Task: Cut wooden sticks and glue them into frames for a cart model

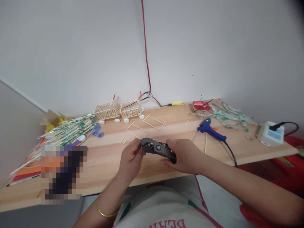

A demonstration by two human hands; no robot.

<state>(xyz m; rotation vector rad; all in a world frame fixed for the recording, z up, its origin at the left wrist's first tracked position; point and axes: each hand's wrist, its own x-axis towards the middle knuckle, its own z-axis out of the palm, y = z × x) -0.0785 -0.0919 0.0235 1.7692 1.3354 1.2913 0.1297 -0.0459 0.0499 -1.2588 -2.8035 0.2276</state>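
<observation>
My right hand (185,155) is closed around the handles of a black cutter tool (158,148) held just above the wooden table (106,164). My left hand (130,158) is pinched at the tool's jaw end, fingers together; what it holds there is too small to make out. Thin wooden stick frames (145,125) lie flat on the table just beyond the tool.
Two small stick carts (117,110) with white wheels stand at the back. A blue glue gun (210,128) lies right of centre, its cord running off the front edge. Packaged sticks (68,130) and blue caps lie left. Torn wrappers (225,114), a white power box (270,134) sit right.
</observation>
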